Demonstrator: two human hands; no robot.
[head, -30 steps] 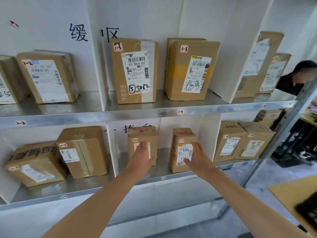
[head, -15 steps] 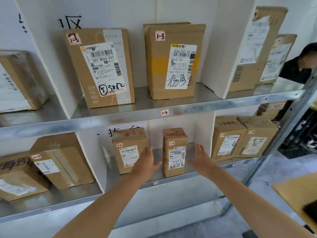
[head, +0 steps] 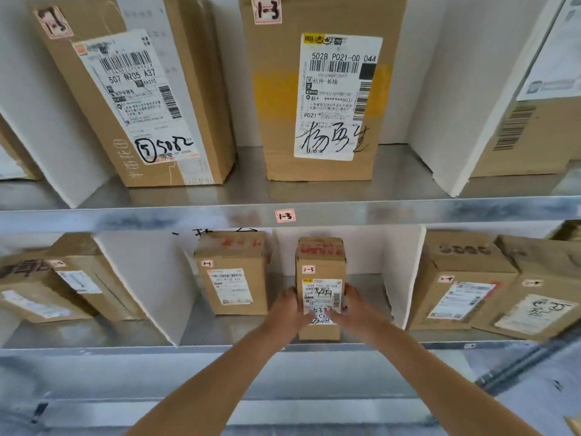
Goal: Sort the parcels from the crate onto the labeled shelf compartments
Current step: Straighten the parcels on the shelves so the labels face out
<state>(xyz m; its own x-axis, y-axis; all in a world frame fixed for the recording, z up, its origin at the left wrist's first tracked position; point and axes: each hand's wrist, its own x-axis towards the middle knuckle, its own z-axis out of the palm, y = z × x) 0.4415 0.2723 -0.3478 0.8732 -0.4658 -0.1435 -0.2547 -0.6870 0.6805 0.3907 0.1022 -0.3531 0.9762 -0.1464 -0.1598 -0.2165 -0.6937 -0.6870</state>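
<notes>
Where they hovered apart, my left hand (head: 289, 312) and right hand (head: 356, 307) now grip the shelved parcel (head: 320, 261), likely straightening it.

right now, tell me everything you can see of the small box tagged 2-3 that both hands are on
The small box is a narrow brown cardboard carton standing upright near the front edge of the lower shelf, apart from the wider box to its left. Red print marks its top; a pink 2-3 sticker and a white barcode label with handwriting sit on its front. The left hand and right hand grip its sides, thumbs on the label.
</notes>
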